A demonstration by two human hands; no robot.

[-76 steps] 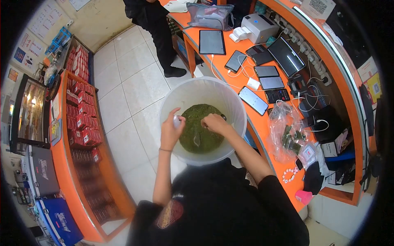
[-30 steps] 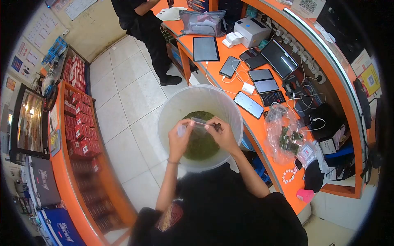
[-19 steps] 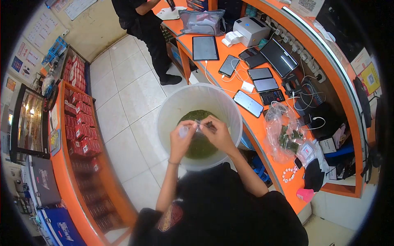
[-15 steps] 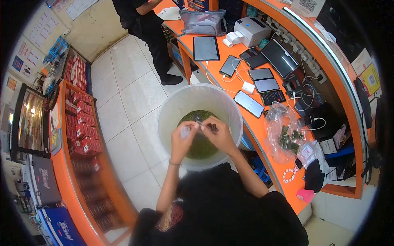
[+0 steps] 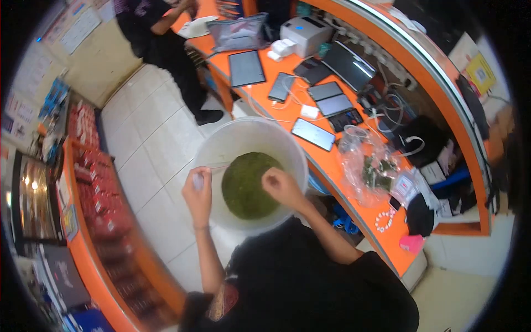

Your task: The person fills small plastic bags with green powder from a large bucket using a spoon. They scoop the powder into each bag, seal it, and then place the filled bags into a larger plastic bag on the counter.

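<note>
1. Closest in at six o'clock is the wearer's black shirt point(image 5: 298, 276), with two bare forearms reaching up toward twelve.
2. The left hand point(image 5: 199, 193) has its fingers curled, and the tips pinch one small clear sachet point(image 5: 197, 180) right at the bucket's nine o'clock rim. Blur hides which way the sachet's long axis runs.
3. The right hand point(image 5: 279, 187) has its fingers bunched and bent downward. I cannot tell whether they pinch anything.
4. The relation that matters: the green ground matter point(image 5: 243, 191) lies at three o'clock from the left fingers, near but apart from them. The right hand hangs directly over the three o'clock edge of that mass, so it is the nearer hand.
5. There is one white translucent bucket point(image 5: 243, 124), with the green mass sitting as a single round heap in its bottom.
6. At three o'clock of the bucket is the orange counter point(image 5: 332, 166), carrying one clear plastic bag point(image 5: 368, 169) with dark green packets inside.
7. Farther along at one o'clock lie roughly eight flat devices, from the nearest phone point(image 5: 313, 134) out to a tablet point(image 5: 246, 67). One white printer point(image 5: 306, 33) stands beyond them.
8. At nine o'clock are stacked red boxes point(image 5: 91, 188). At eleven, farthest off, one other person point(image 5: 160, 44) in black stands on the tiled floor.
</note>
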